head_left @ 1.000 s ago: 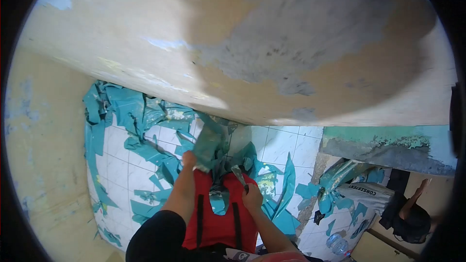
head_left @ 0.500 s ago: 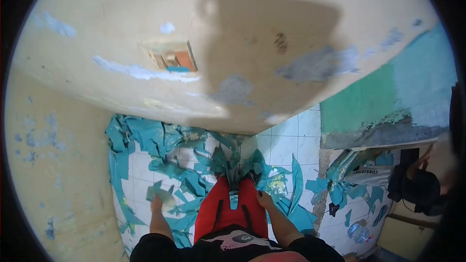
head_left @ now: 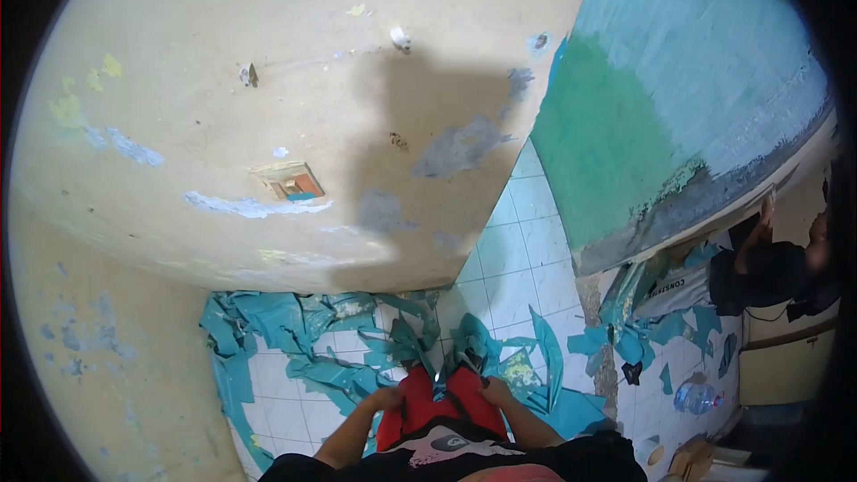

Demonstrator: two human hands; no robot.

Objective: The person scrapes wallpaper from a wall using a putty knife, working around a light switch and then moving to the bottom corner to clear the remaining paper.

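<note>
My left hand (head_left: 388, 398) rests against the left thigh of my red trousers (head_left: 437, 406), its fingers curled; whatever it holds, if anything, is hidden. By the other thigh, my right hand (head_left: 495, 390) is closed, with a small dark object (head_left: 485, 382) showing at its fingers, too small to name. Torn teal sheets (head_left: 268, 317) lie on the white tiled floor (head_left: 513, 250) along the wall and around my feet. Ahead stands a beige wall (head_left: 268, 116) with grey bare patches and an open switch recess (head_left: 297, 185).
Beyond a green and blue wall (head_left: 625, 125) on the right, a person in dark clothing (head_left: 772, 275) reaches toward a wall. Near them are a white sack (head_left: 674, 290), more teal scraps (head_left: 665, 328), a clear plastic bottle (head_left: 696, 397) and a cream cabinet (head_left: 786, 361).
My left hand has moved inward from the left to my thigh, and the teal piece by it is no longer visible there. The view has tilted up and shows more wall.
</note>
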